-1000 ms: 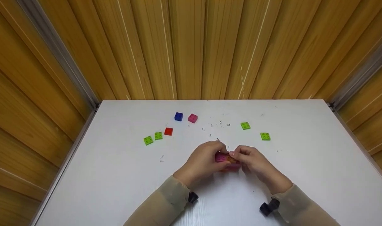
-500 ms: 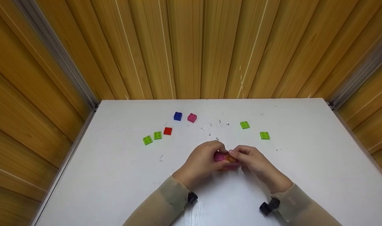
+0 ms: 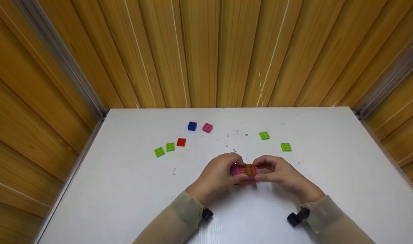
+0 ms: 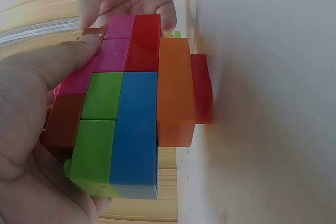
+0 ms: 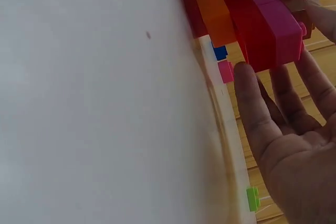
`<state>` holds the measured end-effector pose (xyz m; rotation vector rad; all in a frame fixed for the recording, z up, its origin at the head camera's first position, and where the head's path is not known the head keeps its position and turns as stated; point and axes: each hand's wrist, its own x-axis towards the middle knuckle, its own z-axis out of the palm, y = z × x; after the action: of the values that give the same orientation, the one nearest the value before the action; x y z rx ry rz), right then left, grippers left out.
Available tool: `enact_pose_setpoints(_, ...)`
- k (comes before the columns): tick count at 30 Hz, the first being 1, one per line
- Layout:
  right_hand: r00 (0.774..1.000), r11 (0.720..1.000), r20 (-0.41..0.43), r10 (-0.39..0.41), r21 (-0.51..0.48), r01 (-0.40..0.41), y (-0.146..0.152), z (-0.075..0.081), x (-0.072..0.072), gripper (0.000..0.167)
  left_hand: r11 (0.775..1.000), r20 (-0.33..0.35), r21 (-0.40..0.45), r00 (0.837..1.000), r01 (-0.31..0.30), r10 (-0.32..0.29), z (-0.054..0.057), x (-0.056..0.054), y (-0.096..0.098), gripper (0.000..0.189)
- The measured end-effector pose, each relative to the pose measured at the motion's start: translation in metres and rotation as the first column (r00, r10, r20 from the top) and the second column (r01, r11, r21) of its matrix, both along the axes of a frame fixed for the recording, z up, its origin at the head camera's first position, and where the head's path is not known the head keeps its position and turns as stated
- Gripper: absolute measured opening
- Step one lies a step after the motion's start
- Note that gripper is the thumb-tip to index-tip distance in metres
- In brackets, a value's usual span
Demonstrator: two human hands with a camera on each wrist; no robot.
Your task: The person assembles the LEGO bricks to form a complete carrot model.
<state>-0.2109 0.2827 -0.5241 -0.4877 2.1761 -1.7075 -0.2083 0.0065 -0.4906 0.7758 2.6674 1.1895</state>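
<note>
A built-up stack of toy building bricks (image 4: 139, 124), in blue, green, red, pink, orange and brown, is held low over the white table's near middle. My left hand (image 3: 220, 173) grips its left side, the thumb lying along the upper bricks in the left wrist view. My right hand (image 3: 281, 174) spans the right end of the stack with fingers on the far side and thumb on the near side. In the right wrist view, one fingertip (image 5: 244, 72) meets the lower edge of the red brick (image 5: 257, 40). Parts of the stack are hidden by the hands.
Loose on the white table (image 3: 125, 189) are a blue brick (image 3: 192, 126), a pink brick (image 3: 207, 127) and a red brick (image 3: 181, 142). Green bricks lie at left (image 3: 159, 151) and right (image 3: 286, 147). Wood-patterned walls (image 3: 203, 54) enclose the far side.
My right hand has shifted from pinching the top of the stack to spanning its right end, uncovering the orange top brick. The left hand keeps its grip.
</note>
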Motion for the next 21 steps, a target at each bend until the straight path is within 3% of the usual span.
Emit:
enact_pose_setpoints(7, 0.998, 0.999, -0.049, 0.037, -0.029, -0.039, 0.002, -0.004, -0.001, 0.04, 1.0, -0.01, -0.002, 1.0, 0.006, -0.006, -0.002, -0.001, -0.001, 0.026)
enact_pose_setpoints(12, 0.999, 0.999, -0.032, 0.038, -0.023, -0.038, 0.002, -0.004, -0.001, 0.043, 1.0, 0.026, -0.008, 1.0, 0.006, -0.006, 0.0, -0.001, -0.001, 0.027)
enact_pose_setpoints(15, 0.999, 0.999, -0.027, 0.039, -0.021, -0.039, 0.001, -0.005, -0.002, 0.043, 1.0, 0.013, -0.014, 1.0, 0.02, -0.02, 0.0, -0.002, -0.001, 0.028)
enact_pose_setpoints(21, 0.997, 0.996, -0.022, 0.069, -0.054, -0.07, 0.0, -0.006, -0.002, 0.043, 0.998, 0.016, 0.015, 0.998, 0.055, -0.055, 0.003, -0.006, -0.011, 0.045)
